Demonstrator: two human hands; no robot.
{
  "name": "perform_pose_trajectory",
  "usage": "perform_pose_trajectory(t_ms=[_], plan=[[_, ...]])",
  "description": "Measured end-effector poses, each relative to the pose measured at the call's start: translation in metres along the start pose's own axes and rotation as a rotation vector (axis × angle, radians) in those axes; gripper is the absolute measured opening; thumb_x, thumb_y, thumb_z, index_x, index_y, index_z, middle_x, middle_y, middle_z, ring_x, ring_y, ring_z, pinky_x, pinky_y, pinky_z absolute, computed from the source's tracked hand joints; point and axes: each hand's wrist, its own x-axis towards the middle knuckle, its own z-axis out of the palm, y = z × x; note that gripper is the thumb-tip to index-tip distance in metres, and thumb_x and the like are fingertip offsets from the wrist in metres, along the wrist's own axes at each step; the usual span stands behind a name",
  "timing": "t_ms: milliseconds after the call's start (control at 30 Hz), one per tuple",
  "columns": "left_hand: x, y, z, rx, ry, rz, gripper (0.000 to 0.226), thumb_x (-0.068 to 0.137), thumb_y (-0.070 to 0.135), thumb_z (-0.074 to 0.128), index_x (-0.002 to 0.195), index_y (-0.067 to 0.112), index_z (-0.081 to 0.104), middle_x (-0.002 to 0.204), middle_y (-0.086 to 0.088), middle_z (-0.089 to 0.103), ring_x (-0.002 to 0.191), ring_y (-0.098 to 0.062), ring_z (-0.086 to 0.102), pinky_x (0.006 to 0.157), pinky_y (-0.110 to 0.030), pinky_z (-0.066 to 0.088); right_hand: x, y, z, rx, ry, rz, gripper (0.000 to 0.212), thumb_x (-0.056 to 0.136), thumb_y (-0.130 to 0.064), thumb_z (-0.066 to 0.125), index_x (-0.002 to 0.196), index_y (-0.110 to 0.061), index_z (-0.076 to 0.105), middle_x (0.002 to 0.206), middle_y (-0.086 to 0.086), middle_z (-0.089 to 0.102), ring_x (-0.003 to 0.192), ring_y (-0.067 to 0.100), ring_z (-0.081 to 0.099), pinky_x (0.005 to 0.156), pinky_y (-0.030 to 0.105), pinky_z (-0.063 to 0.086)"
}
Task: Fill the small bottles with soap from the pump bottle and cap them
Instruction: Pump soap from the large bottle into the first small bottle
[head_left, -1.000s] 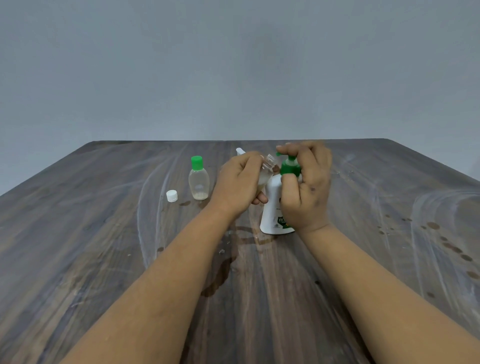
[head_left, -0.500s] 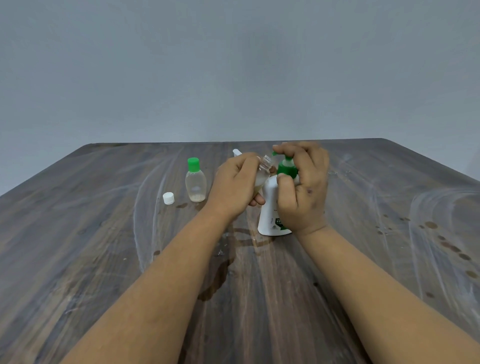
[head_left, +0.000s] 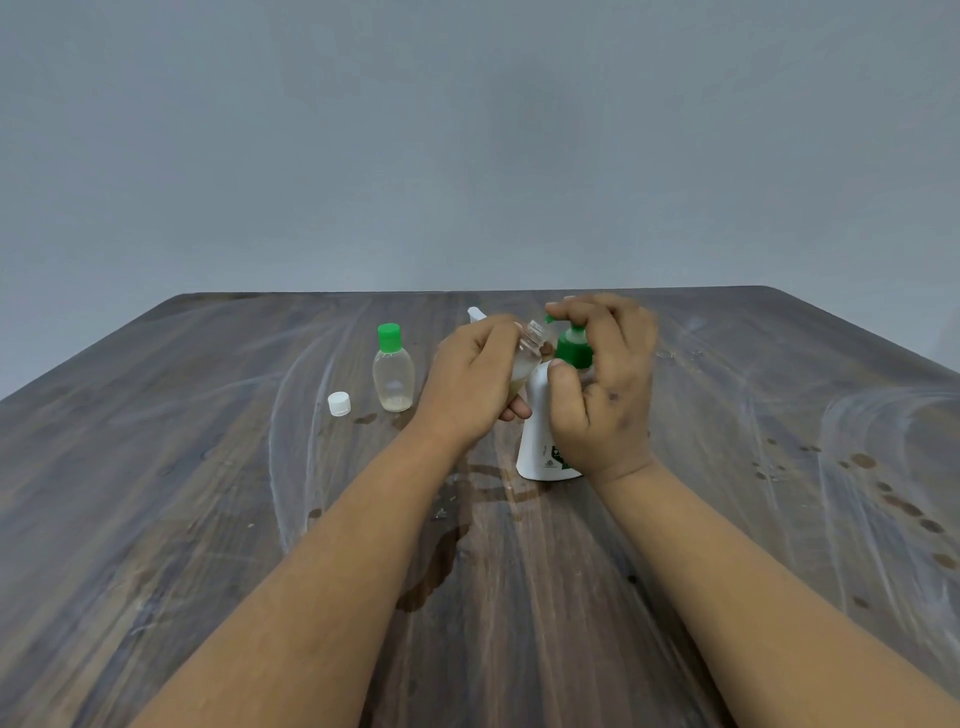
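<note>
Now my left hand (head_left: 475, 382) is curled round a small clear bottle (head_left: 525, 364), gripping it tilted with its uncapped neck raised toward the green spout of the pump bottle (head_left: 545, 431), near the middle of the table (head_left: 208, 519). My right hand (head_left: 605, 395) wraps the pump bottle's upper part, fingers over the green pump head (head_left: 574, 351) and thumb against the white shoulder. Most of the small bottle's body is hidden behind my left fingers, and my right hand covers much of the pump bottle's label. Something white (head_left: 476, 313) pokes out behind my left hand toward the far edge; I cannot tell what it is. Toward the left edge, well apart from my hands, a white cap (head_left: 338, 404) lies near a green-capped bottle (head_left: 393, 371), which stands upright. Brown stains mark the wood near the right edge.
</note>
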Motion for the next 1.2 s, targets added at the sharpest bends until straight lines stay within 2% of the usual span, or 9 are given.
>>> perform_pose_trajectory(t_ms=[133, 300, 433, 600, 700, 833, 933, 1100, 1200], plan=[[0.0002, 0.0005, 0.0, -0.005, 0.0, 0.003, 0.038, 0.101, 0.021, 0.037, 0.092, -0.001, 0.066, 0.081, -0.026, 0.066, 0.05, -0.028, 0.062, 0.045, -0.024, 0.043, 0.0006, -0.0015, -0.0001, -0.016, -0.036, 0.015, 0.046, 0.073, -0.017, 0.045, 0.11, 0.0, 0.065, 0.115, 0.008, 0.058, 0.106, 0.027, 0.051, 0.094, 0.014, 0.032], [0.0, 0.0011, -0.0005, 0.014, 0.003, 0.006, 0.038, 0.101, 0.022, 0.037, 0.094, -0.005, 0.063, 0.079, -0.032, 0.062, 0.051, -0.027, 0.063, 0.045, -0.025, 0.044, 0.0018, 0.0011, 0.0018, 0.013, 0.014, 0.026, 0.035, 0.073, -0.014, 0.045, 0.096, -0.003, 0.069, 0.103, -0.006, 0.051, 0.096, 0.017, 0.048, 0.083, 0.024, 0.04], [-0.0008, 0.0012, -0.0001, -0.001, 0.0, -0.003, 0.037, 0.101, 0.023, 0.037, 0.092, -0.001, 0.064, 0.079, -0.032, 0.062, 0.051, -0.028, 0.063, 0.044, -0.024, 0.043, 0.0025, 0.0036, 0.0015, 0.001, 0.011, 0.038, 0.031, 0.074, -0.014, 0.046, 0.092, -0.005, 0.069, 0.095, 0.0, 0.056, 0.092, 0.018, 0.047, 0.078, 0.024, 0.04], [-0.0017, 0.0026, 0.0001, -0.013, -0.01, -0.004, 0.038, 0.101, 0.022, 0.036, 0.093, 0.001, 0.068, 0.082, -0.027, 0.067, 0.051, -0.026, 0.062, 0.045, -0.023, 0.043, -0.0009, 0.0013, -0.0015, 0.002, -0.034, 0.047, 0.042, 0.073, -0.02, 0.049, 0.108, -0.002, 0.065, 0.11, 0.011, 0.057, 0.101, 0.024, 0.05, 0.086, 0.019, 0.037], [-0.0009, 0.0023, 0.0001, -0.004, -0.006, -0.003, 0.038, 0.101, 0.022, 0.037, 0.093, 0.0, 0.066, 0.08, -0.028, 0.065, 0.051, -0.026, 0.062, 0.045, -0.024, 0.044, 0.0002, 0.0017, -0.0008, -0.012, -0.026, 0.042, 0.04, 0.075, -0.019, 0.048, 0.106, -0.003, 0.067, 0.109, 0.01, 0.058, 0.102, 0.024, 0.051, 0.087, 0.019, 0.038], [-0.0007, 0.002, -0.0002, 0.0, 0.003, -0.006, 0.036, 0.101, 0.023, 0.037, 0.092, -0.001, 0.063, 0.079, -0.032, 0.061, 0.05, -0.026, 0.062, 0.045, -0.024, 0.044, 0.0015, 0.0028, 0.0017, 0.0, 0.005, 0.044, 0.033, 0.075, -0.016, 0.046, 0.095, -0.004, 0.07, 0.097, 0.004, 0.057, 0.093, 0.022, 0.049, 0.079, 0.021, 0.04], [-0.001, 0.0027, -0.0002, -0.003, -0.006, -0.009, 0.037, 0.101, 0.021, 0.036, 0.095, -0.003, 0.064, 0.079, -0.032, 0.061, 0.049, -0.024, 0.062, 0.045, -0.024, 0.046, 0.0013, 0.002, 0.0013, 0.011, 0.003, 0.049, 0.033, 0.075, -0.017, 0.047, 0.095, -0.004, 0.07, 0.096, 0.001, 0.055, 0.092, 0.02, 0.048, 0.077, 0.022, 0.04], [-0.0025, 0.0038, -0.0003, -0.025, -0.019, -0.012, 0.039, 0.101, 0.02, 0.036, 0.093, -0.002, 0.067, 0.068, -0.021, 0.064, 0.051, -0.024, 0.059, 0.044, -0.024, 0.044, -0.0017, -0.0006, -0.0013, -0.044, -0.058, 0.024, 0.047, 0.077, -0.025, 0.048, 0.114, -0.001, 0.065, 0.115, 0.013, 0.055, 0.108, 0.025, 0.048, 0.092, 0.013, 0.032], [-0.0015, 0.0037, -0.0002, -0.019, -0.012, -0.016, 0.038, 0.101, 0.02, 0.037, 0.095, -0.007, 0.063, 0.07, -0.025, 0.062, 0.05, -0.023, 0.06, 0.043, -0.024, 0.044, -0.0004, -0.0009, -0.0002, -0.024, -0.033, 0.026, 0.04, 0.078, -0.023, 0.049, 0.107, -0.003, 0.067, 0.111, 0.009, 0.057, 0.105, 0.025, 0.05, 0.09, 0.015, 0.034]])
